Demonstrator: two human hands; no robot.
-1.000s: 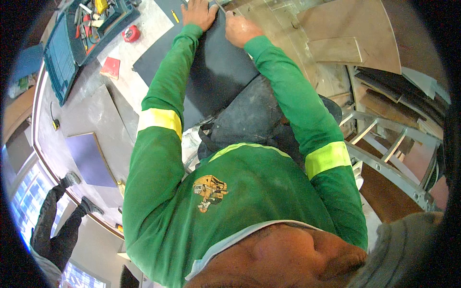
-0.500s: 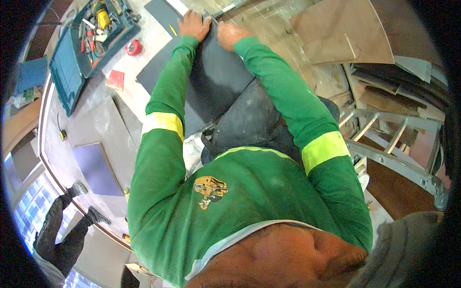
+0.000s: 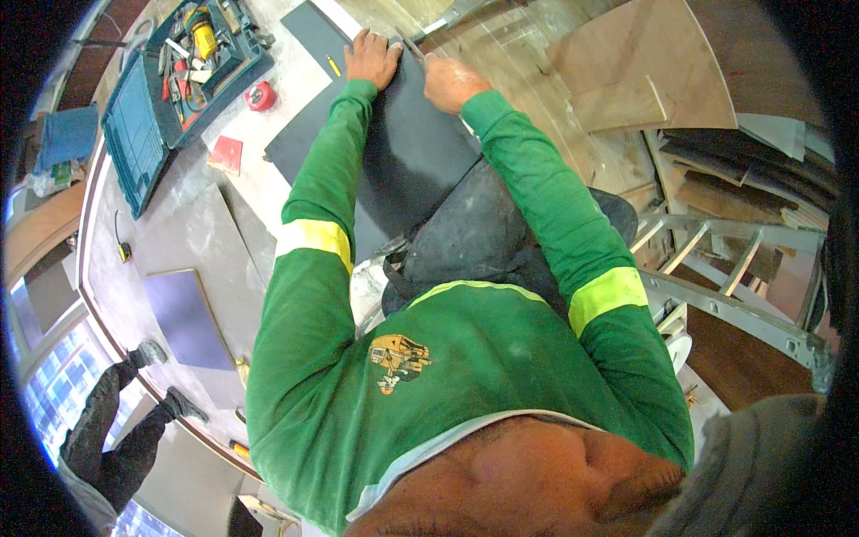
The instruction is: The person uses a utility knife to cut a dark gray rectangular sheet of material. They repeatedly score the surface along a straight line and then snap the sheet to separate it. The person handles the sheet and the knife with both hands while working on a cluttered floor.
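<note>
The left hand [image 3: 372, 61] lies flat, fingers slightly spread and grasping nothing, on a large dark grey, smooth, straight-edged sheet [image 3: 416, 130]. This sheet runs from beneath that palm back toward the person's dark trousers [image 3: 470, 224]. Just beside it, at the sheet's right edge, the right hand [image 3: 454, 83] is curled closed around a slim grey, bar-like tool [image 3: 410, 43], whose far end points up and left; its exact kind is too small to tell.

Just left of the left hand lies a thin yellow pencil [image 3: 334, 66]. Farther left are a round red tape measure [image 3: 260, 96] and, nearer the body, a flat red rectangular piece [image 3: 225, 155]. Beyond those sits an open blue plastic toolbox [image 3: 134, 134] full of tools. Well right of the right hand, a broad brown board [image 3: 617, 67] lies under a smaller tan one [image 3: 619, 107].
</note>
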